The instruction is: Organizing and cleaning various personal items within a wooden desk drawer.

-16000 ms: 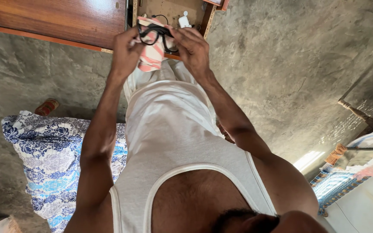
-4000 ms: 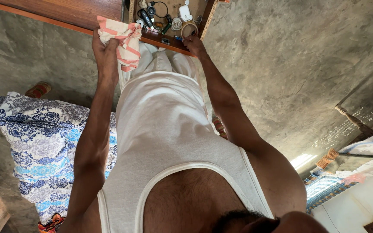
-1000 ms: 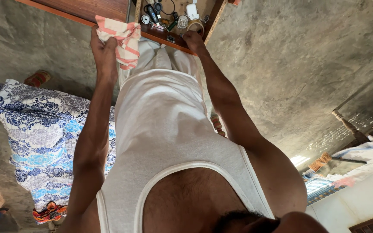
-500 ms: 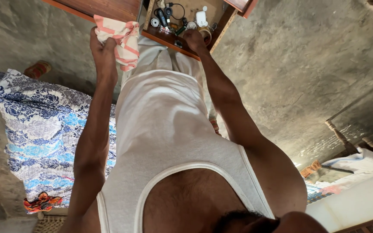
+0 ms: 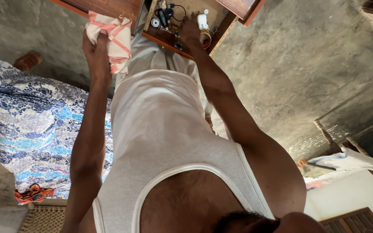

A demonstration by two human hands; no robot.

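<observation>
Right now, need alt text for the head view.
Left hand grips a pink-striped cloth at a wooden desk's edge; right hand reaches into its open drawer of small clutter. A blue floral cushion lies on the concrete floor.

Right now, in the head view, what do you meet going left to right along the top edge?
Striped cloth in the left hand → black cable in the open drawer → right hand → small white device → grey floor.

Open drawer [image 5: 186,39] cut off by the top edge, its small items too tiny to tell, right hand's [image 5: 191,32] fingers hidden among them, striped cloth [image 5: 109,36] covering the left hand's [image 5: 95,54] fingers
</observation>
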